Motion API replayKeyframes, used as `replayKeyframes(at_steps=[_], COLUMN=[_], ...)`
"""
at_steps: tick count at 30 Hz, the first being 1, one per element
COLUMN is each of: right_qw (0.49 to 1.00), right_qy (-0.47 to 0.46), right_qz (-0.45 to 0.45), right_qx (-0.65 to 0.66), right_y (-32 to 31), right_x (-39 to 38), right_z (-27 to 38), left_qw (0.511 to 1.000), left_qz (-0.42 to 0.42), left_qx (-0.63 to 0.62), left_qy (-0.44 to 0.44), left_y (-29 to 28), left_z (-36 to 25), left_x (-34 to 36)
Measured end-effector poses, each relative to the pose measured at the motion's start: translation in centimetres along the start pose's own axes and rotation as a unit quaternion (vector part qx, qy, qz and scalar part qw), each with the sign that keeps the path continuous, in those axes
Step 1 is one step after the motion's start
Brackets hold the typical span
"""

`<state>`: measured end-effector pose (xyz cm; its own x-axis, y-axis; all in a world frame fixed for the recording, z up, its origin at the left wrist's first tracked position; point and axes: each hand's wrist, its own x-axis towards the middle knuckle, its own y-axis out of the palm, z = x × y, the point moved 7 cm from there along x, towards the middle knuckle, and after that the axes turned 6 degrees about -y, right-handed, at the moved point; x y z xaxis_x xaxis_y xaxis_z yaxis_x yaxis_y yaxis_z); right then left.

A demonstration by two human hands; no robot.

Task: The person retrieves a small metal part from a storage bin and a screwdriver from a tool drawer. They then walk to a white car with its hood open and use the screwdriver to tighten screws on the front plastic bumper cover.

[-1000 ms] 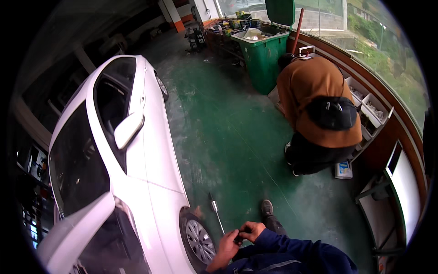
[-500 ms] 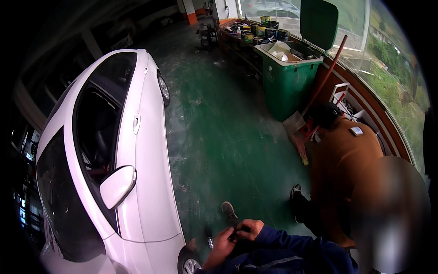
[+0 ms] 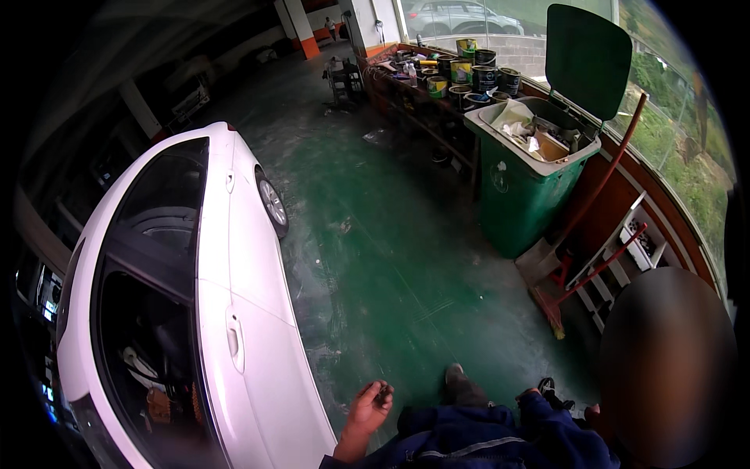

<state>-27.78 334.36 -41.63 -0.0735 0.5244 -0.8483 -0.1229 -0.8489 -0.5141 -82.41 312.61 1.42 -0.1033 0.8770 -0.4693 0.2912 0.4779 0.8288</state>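
My left hand [image 3: 366, 412] is raised in front of me at the lower middle, beside the white car [image 3: 266, 367]. Its fingers are curled closed around a small dark object [image 3: 383, 394] whose kind I cannot make out. To the right, at the end of a dark blue sleeve, only a little of my right hand [image 3: 529, 393] shows, low and close to my body. Its fingers are mostly hidden, so whether it holds anything does not show.
A green wheeled bin [image 3: 519, 195], lid up, stands ahead right. Against the wall lean a long-handled shovel [image 3: 539, 259], a broom [image 3: 551, 313] and a white rack [image 3: 625, 258]. Paint cans [image 3: 461, 73] crowd a bench. A blurred patch covers the lower right.
My hands were together around something dark; they have parted, left staying forward, right drawn aside. The view has advanced past the car's mirror. The bending person in orange no longer shows.
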Motion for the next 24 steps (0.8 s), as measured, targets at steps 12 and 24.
replayKeyframes(at_steps=[12, 24], right_qw=[0.868, 0.920], right_qy=[-0.335, -0.314], right_qz=[0.065, -0.153], right_qx=[-0.361, 0.176], right_y=[-23.5, -60.7], right_x=[13.8, 29.1], right_z=[48.4, 95.2], left_qw=[0.971, 0.973], left_qz=[-0.142, -0.227], left_qx=[0.176, -0.018], left_qy=[0.075, 0.042], left_y=[0.8, 3.5], left_z=[-25.5, -50.8], left_x=[30.0, 56.4])
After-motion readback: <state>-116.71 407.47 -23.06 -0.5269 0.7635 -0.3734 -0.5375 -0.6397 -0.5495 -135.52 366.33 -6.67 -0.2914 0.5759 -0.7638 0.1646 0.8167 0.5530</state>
